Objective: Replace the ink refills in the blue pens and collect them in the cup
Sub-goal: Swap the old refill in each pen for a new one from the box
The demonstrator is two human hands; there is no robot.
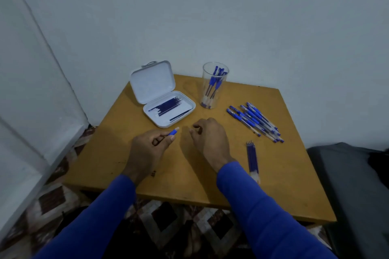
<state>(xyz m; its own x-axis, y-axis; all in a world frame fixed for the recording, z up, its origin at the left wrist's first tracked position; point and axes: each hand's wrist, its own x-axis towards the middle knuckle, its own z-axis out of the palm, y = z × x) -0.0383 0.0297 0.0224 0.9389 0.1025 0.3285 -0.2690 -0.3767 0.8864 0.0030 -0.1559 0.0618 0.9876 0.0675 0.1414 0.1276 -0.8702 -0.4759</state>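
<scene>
plain pale walls meet in a corner behind a small orange-brown table [284, 174], patterned floor below, dark grey cushion [347, 185] at the right edge

left hand [147, 149] sits over the table's near-middle, fingers curled round a pen [173, 132] — only its blue grip end with a pale tip pokes out past thumb and forefinger, pointing toward the case; the rest of the barrel is hidden in the fist

right hand [208, 136] just beside it, not touching, fingers curled with the tips pinched together; whether something small is between them i cannot tell, too blurred

white hinged case [151, 82] lies open at the table's back left, lid tilted up, dark blue refills [168, 106] lying side by side in its tray, just beyond the left hand

clear cup [214, 85] stands upright right of the case, several blue pens inside, caps up

loose pile of blue pens [254, 120] with clear barrels and blue caps lies fanned out on the table to the right of the cup, well clear of the right hand

small bundle of refills [252, 157] lies on the table just right of the right wrist — dark blue tubes, clear near ends

both sleeves [263, 212] blue
</scene>
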